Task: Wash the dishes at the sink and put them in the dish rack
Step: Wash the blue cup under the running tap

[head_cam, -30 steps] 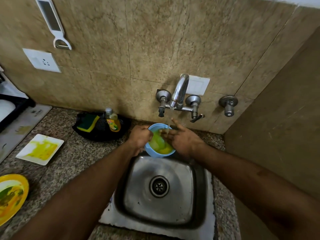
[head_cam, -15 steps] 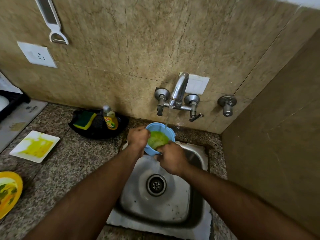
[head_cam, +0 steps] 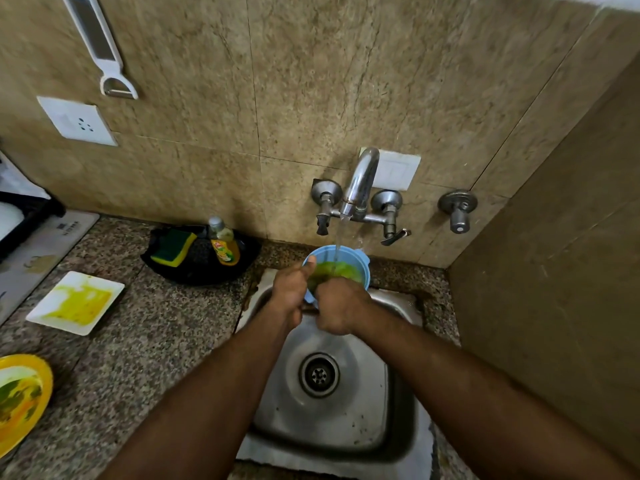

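A square steel sink (head_cam: 398,424) sits in speckled granite. Above its far edge, the left hand (head_cam: 289,292) grips a round blue plastic bowl (head_cam: 360,261) by the rim, mouth tilted toward the person, greenish residue inside. The right hand (head_cam: 341,306) curls into it. Beyond, the chrome tap (head_cam: 360,181) pours water in.

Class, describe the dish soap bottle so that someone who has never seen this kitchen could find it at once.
Start at the steel sink and look left along the back wall to the black tray on the speckled counter. The small clear soap bottle stands upright in it, beside a green and yellow sponge. Its grey cap and orange label set it apart.
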A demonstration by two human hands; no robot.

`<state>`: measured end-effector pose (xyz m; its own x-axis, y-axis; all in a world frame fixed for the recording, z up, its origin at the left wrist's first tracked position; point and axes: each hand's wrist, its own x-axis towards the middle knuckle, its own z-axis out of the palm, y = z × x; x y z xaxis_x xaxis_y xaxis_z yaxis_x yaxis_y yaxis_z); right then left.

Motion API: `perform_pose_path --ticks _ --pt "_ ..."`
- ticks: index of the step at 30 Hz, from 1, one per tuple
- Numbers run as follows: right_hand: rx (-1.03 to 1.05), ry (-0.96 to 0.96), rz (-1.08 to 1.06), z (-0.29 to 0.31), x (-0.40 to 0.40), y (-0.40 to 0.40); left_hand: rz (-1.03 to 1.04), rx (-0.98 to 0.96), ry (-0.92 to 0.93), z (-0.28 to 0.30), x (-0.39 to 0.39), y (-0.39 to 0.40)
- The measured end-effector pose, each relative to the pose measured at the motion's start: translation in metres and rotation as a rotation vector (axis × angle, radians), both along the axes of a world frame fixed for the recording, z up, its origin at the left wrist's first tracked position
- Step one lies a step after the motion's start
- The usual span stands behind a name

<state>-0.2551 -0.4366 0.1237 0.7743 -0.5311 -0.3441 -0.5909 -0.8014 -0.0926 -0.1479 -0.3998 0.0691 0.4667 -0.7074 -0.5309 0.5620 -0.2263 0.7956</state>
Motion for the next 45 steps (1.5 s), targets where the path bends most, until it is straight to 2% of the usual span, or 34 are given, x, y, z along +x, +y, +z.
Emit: perform_pose_path --ticks 2,6,8,9,11,13,16,18,20,22,25,28,30,32,35,38,41,45 --pt "-0.016 0.022 0.059 0.003 -0.013 -0.003 0.018 -0.021 0.011 -0.007 0.003 0.005" --pt "-0.236 0.107 0.181 0.004 -0.038 -0.006 -0.025 -0.028 -0.012 -0.015 0.001 0.015" --pt "-0.301 0.134 0.177 0.000 -0.041 -0.007 -0.090 -0.008 -0.036 -0.016 0.000 0.014" --pt "-0.331 0.133 0.161 -0.004 -0.039 -0.008 -0.121 0.016 -0.052 -0.014 0.001 0.013" --pt "-0.415 0.001 0.117 -0.014 -0.034 -0.004 -0.154 0.080 -0.121 -0.012 0.007 0.012" --pt "-0.351 -0.062 0.068 -0.035 -0.034 0.011 -0.186 0.138 -0.200 -0.015 0.016 0.014" --pt "-0.093 0.038 -0.016 -0.062 -0.050 0.030 -0.318 0.264 -0.282 -0.017 0.021 0.026" --pt "-0.167 0.100 0.003 -0.067 -0.060 0.030 -0.392 0.298 -0.275 -0.029 0.021 0.031" --pt "-0.242 0.034 -0.029 -0.060 -0.061 0.026 -0.428 0.293 -0.270 -0.039 0.013 0.033" --pt "-0.192 0.011 -0.021 -0.058 -0.055 0.025 -0.401 0.259 -0.330 -0.050 0.008 0.032" --pt "-0.084 0.078 -0.014 -0.071 -0.053 0.027 -0.365 0.237 -0.465 -0.078 0.012 0.024" --pt "-0.139 0.129 0.006 -0.077 -0.061 0.025 -0.423 0.310 -0.513 -0.120 0.018 0.018" --pt "-0.139 0.177 0.021 -0.074 -0.060 0.023 -0.447 0.349 -0.490 -0.127 0.013 0.021" --pt "-0.074 0.159 0.035 -0.073 -0.056 0.021 -0.445 0.380 -0.449 -0.103 0.000 0.031" --pt "0.099 0.070 0.007 -0.066 -0.056 0.012 -0.418 0.430 -0.261 -0.074 -0.016 0.037" --pt "0.426 -0.120 -0.150 -0.068 -0.065 -0.011 -0.318 0.444 -0.034 -0.066 -0.022 0.040" --pt "0.812 -0.353 -0.482 -0.075 -0.071 -0.027 -0.264 0.427 0.085 -0.065 -0.021 0.044" --pt "1.093 -0.455 -0.929 -0.095 -0.076 -0.027 -0.337 0.463 0.040 -0.059 -0.014 0.048"
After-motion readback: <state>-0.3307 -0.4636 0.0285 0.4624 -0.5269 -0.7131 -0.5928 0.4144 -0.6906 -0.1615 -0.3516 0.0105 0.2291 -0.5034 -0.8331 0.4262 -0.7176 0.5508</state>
